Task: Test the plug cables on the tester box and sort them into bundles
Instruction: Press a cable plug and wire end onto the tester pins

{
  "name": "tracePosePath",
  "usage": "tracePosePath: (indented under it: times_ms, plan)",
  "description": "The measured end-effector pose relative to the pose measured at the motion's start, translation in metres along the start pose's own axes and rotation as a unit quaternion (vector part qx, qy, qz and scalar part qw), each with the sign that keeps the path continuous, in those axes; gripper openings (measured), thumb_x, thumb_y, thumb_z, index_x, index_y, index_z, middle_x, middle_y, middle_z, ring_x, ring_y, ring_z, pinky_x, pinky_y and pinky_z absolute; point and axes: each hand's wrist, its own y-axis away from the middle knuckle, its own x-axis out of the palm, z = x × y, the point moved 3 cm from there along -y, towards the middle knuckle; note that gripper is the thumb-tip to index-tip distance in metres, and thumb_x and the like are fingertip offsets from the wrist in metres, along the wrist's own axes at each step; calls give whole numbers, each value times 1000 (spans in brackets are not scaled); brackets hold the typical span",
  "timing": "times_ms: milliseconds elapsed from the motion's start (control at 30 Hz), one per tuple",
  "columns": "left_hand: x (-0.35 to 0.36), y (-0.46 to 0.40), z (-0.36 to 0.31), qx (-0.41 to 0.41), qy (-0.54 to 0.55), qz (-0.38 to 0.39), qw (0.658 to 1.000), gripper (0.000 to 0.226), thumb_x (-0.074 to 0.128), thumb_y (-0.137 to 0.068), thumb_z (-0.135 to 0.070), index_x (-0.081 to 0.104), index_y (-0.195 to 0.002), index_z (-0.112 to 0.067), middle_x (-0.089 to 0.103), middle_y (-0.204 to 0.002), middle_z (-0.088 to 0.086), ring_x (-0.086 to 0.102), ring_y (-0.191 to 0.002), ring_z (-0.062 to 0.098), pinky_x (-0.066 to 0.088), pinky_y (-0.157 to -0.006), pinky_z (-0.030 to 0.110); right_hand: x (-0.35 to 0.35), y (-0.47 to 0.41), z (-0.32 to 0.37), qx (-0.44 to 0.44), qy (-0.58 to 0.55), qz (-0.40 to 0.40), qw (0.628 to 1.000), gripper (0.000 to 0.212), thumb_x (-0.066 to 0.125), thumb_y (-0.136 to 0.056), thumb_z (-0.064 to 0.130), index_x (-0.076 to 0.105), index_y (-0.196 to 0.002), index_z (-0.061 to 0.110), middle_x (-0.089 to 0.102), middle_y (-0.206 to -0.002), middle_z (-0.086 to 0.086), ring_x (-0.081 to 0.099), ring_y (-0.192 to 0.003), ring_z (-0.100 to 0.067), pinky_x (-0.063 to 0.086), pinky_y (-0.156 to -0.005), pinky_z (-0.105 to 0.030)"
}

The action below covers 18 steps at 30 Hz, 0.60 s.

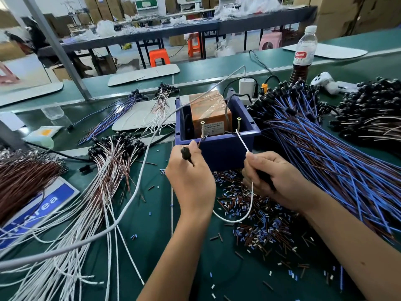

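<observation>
right hand (280,181) pinches the white wire (243,141), tip aimed up-left at the right screw (239,124); left hand (191,177) pinches the brown lead (199,144) at the left screw (203,129).

Green bench (152,246) carrying blue tester box (219,148), blue-wired cable pile (325,153), white-wired bundle (93,203), insulation offcuts (256,216), bottle (302,55).

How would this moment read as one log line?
left hand: holds plug | right hand: holds white wire at right screw | blue bin
</observation>
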Motion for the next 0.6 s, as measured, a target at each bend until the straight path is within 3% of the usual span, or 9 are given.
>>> tracePosePath:
  times_ms: [133, 367, 500, 600]
  plan:
    - [9, -1, -4, -63, 41, -5, 997, 34, 53, -106, -24, 60, -76, -11, 62, -69, 7, 53, -61, 21, 44, -64, 38, 0, 1, -1, 5, 10, 5, 1000, 55, 51, -105, 40, 48, -64, 3, 31, -46, -8, 20, -45, -24, 21, -45, -30]
    - [12, 1, -3, -107, 91, -56, 989, 33, 51, -107, -27, 59, -80, -10, 64, -75, 11, 55, -65, 23, 46, -64, 40, 2, 1, -1, 12, -3, 10, 1000, 54, 48, -107, 35, 49, -63, 4, 32, -46, -7, 22, -45, -21, 22, -45, -28]
    - [10, 4, -4, -78, 91, -34, 992, 34, 53, -106, -28, 60, -79, -9, 59, -68, 6, 50, -59, 18, 43, -59, 36, 3, 1, -1, 20, -1, 5, 1000, 54, 49, -106, 37, 50, -62, 5, 31, -46, -7, 22, -45, -21, 22, -45, -28]
    - [11, 8, -11, -9, 71, 21, 997, 36, 55, -105, -25, 58, -77, -3, 52, -61, 1, 43, -55, 11, 37, -54, 30, 2, 1, -2, 27, 2, 2, 1000, 54, 49, -106, 36, 50, -62, 6, 32, -45, -6, 19, -46, -26, 16, -47, -37]
